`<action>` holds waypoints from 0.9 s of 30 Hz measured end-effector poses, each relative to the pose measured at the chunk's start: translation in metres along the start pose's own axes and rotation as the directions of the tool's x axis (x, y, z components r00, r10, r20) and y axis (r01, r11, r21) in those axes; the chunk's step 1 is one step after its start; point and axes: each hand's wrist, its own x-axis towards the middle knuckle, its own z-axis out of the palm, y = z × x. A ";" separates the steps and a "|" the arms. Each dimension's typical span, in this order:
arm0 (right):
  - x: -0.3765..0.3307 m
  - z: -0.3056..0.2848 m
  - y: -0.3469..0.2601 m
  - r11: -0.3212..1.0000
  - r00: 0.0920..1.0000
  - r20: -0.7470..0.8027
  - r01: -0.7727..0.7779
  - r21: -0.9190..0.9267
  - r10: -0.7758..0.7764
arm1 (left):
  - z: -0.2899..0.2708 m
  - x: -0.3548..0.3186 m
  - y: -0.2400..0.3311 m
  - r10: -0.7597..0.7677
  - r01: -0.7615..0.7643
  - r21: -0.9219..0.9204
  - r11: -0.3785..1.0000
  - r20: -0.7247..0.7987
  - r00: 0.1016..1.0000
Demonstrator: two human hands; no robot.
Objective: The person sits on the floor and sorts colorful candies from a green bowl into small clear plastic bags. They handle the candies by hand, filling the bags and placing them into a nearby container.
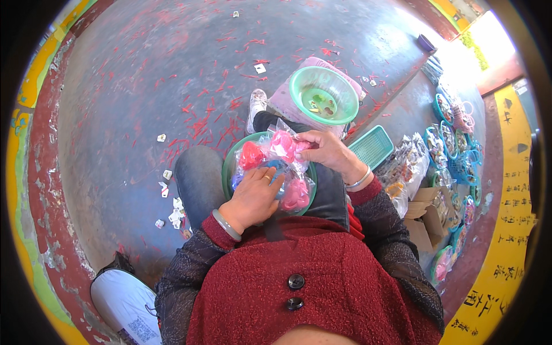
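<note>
A green basin (pixel 228 167) rests on my lap, heaped with small clear plastic bags of colourful items. My right hand (pixel 330 152) comes in from the right side, its thumb and fingers closed on the edge of a clear bag with a pink item (pixel 283 144) inside. Over the heap lies my left hand (pixel 254 195), fingers stretched out across a bagged blue item (pixel 276 168); its fingertips touch the bags. A bagged red item (pixel 251 155) sits just above the left hand. Another bagged pink item (pixel 295 194) is at the basin's right side. The exact kind of these items is unclear.
Ahead, a light green basin (pixel 351 92) stands on a pink cushioned stool (pixel 282 102). To the right are a green plastic basket (pixel 376 144), a clear bag of packets (pixel 405 167), a cardboard box (pixel 425 215) and several filled baskets (pixel 460 167). Red scraps (pixel 198 127) litter the floor.
</note>
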 end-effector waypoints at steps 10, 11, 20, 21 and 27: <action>-0.006 0.032 0.019 0.709 0.861 -0.030 0.399 -0.581 -0.508 | 0.000 0.002 0.007 -0.027 0.027 0.003 1.000 0.183 0.983; -0.005 0.037 0.023 0.689 0.855 -0.014 0.409 -0.599 -0.519 | 0.001 0.000 0.008 -0.015 0.015 0.002 1.000 0.159 0.987; -0.005 0.052 0.033 0.526 0.779 0.198 0.564 -0.637 -0.595 | 0.007 -0.009 0.012 0.001 0.005 -0.050 0.999 0.116 0.993; -0.005 0.051 0.031 0.515 0.760 0.219 0.593 -0.619 -0.612 | 0.007 -0.009 0.012 0.009 -0.004 -0.051 0.999 0.107 0.994; -0.005 0.047 0.033 0.514 0.783 0.246 0.575 -0.636 -0.572 | 0.009 -0.011 0.009 0.057 -0.044 -0.105 0.993 0.123 0.991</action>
